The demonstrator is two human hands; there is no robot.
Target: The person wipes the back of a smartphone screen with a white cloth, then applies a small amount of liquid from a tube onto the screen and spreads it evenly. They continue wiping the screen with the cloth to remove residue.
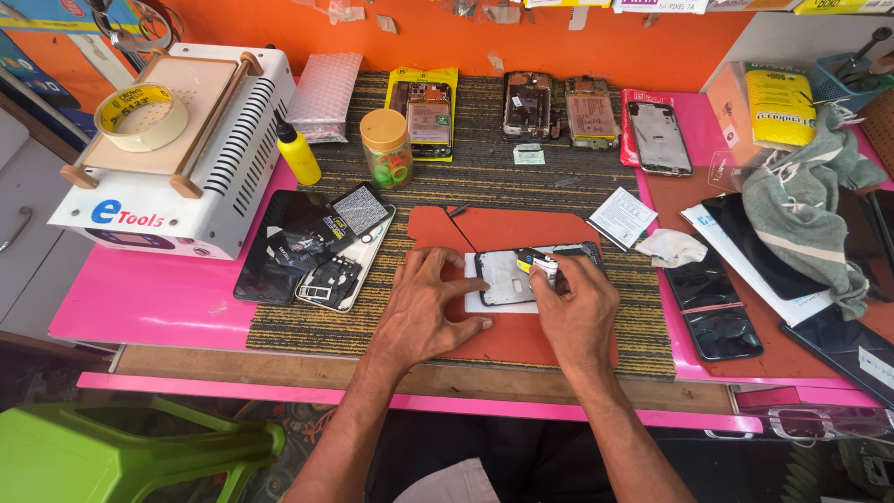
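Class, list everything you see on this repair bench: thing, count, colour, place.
phone frame: one, black and white, on red mat
small tool: one, yellow and white, in right hand
white machine: one, far left
tape roll: one, cream, on machine
squeeze bottle: one, yellow, beside machine
jar: one, orange lid, rear centre
grey cloth: one, right
left hand: flat beside frame
right hand: over frame

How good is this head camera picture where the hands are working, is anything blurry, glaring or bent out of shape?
Head view: even, bright light with only soft shadows under the left hand and right hand; both are sharp, as is the phone frame they touch; the small yellow and white tool is too small to read; mild sheen on the dark phone screens; the wide lens bows the white machine at the edge.
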